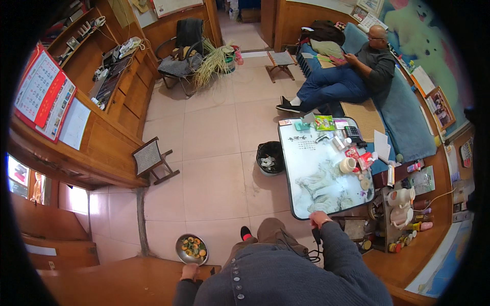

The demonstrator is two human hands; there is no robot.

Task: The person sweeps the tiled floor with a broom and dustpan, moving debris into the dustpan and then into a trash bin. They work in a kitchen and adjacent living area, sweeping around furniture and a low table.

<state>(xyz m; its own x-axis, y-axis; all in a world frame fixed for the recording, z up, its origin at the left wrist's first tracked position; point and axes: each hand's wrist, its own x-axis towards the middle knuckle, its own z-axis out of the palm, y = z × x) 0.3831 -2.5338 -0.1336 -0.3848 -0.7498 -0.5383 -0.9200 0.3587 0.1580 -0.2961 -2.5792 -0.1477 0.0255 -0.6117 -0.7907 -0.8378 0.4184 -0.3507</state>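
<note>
A shiny metal bowl (178, 252) is at the lower left, holding several orange and green pieces of food (193, 247). My left hand (190, 271) grips the bowl's near rim, with its thumb side towards the food. At the near edge of a white-topped table (302, 179) is my right hand (319, 218), its fingers curled. A black cord (316, 252) hangs in loops below that hand. Whether the fingers hold the cord or rest on the table edge cannot be made out.
A black-lined waste bin (270, 170) stands against the table's left side. Folding stools (148, 157) and a chair (180, 63) stand on the tiled floor. Another person (367, 65) sits on the blue sofa (407, 114). A wooden surface (126, 283) lies at lower left.
</note>
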